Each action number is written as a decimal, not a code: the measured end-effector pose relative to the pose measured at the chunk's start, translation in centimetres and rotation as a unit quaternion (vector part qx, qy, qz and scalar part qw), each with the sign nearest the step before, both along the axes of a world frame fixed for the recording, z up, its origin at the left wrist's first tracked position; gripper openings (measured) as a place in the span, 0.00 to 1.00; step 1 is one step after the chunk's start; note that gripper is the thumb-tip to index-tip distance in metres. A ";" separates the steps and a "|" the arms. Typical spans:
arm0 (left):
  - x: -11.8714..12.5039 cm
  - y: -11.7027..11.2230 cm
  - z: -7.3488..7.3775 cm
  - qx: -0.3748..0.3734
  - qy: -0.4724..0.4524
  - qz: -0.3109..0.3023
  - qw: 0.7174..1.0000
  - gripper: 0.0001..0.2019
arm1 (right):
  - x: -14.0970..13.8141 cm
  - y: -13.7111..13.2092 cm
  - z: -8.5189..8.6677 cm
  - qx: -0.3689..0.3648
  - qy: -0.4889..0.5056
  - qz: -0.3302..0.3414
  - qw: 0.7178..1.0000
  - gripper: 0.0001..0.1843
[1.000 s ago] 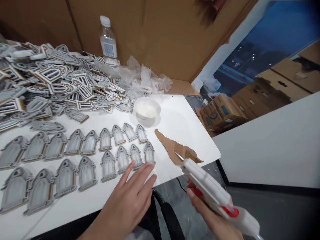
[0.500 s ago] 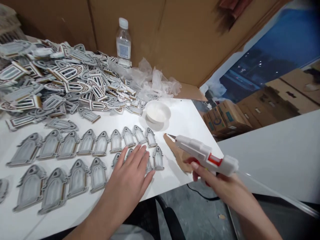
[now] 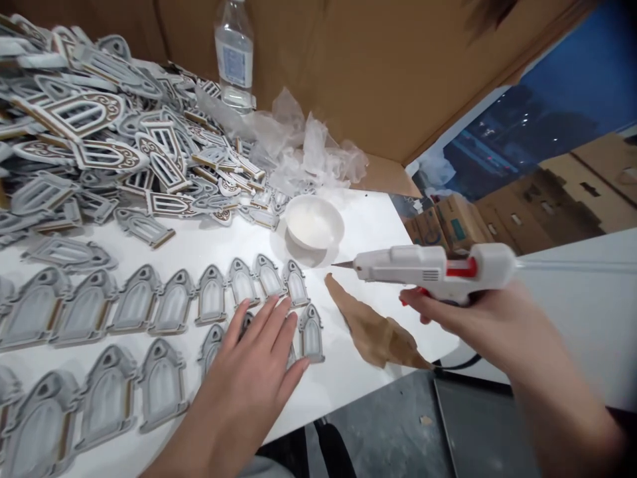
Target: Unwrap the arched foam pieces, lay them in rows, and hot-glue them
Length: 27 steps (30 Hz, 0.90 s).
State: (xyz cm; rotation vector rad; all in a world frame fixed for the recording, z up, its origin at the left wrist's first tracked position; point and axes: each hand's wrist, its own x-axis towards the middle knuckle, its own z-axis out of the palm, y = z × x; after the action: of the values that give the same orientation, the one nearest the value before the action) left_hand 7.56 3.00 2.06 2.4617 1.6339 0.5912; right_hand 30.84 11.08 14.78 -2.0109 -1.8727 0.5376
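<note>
My left hand (image 3: 251, 368) lies flat with fingers stretched out on the white table (image 3: 343, 392), covering some of the grey arched window pieces (image 3: 212, 295) laid out in two rows. My right hand (image 3: 470, 315) grips a white glue gun (image 3: 428, 269) with a red trigger, held level above the table's right edge. Its metal nozzle points left toward the rows, just above a torn scrap of brown cardboard (image 3: 375, 332). The nozzle is apart from the pieces.
A big heap of grey and white window cutouts (image 3: 99, 133) fills the back left. A small white bowl (image 3: 313, 222), crumpled clear plastic (image 3: 308, 149) and a water bottle (image 3: 233, 53) stand by the cardboard wall (image 3: 378, 73). Cardboard boxes (image 3: 448, 222) lie beyond the table's edge.
My right hand has lifted the glue gun from below the table's edge up and turned it level, nozzle pointing left. My left hand slid forward onto the near row of pieces.
</note>
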 end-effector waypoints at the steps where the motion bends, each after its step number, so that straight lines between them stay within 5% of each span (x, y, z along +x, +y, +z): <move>1: 0.0 0.0 -0.1 0.003 -0.003 -0.001 1.000 0.21 | 0.0 0.4 -0.6 -0.009 -0.003 0.004 1.000 0.13; 8: 0.5 0.4 -0.2 0.000 -0.032 -0.001 1.000 0.20 | 0.1 1.6 -4.0 -0.025 -0.106 0.057 0.992 0.12; 19: 0.1 1.3 -0.2 0.017 0.007 -0.029 0.999 0.22 | -0.5 1.7 -6.2 -0.033 -0.084 0.138 0.986 0.11; 27: 0.0 1.4 0.0 0.019 0.023 -0.027 0.999 0.21 | 0.5 0.8 -6.2 0.019 -0.053 0.058 0.997 0.09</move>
State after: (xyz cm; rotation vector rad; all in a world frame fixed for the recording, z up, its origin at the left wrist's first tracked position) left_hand 7.53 4.36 2.09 2.5551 1.5812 0.5682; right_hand 31.36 11.92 8.61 -1.9505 -2.0561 0.4310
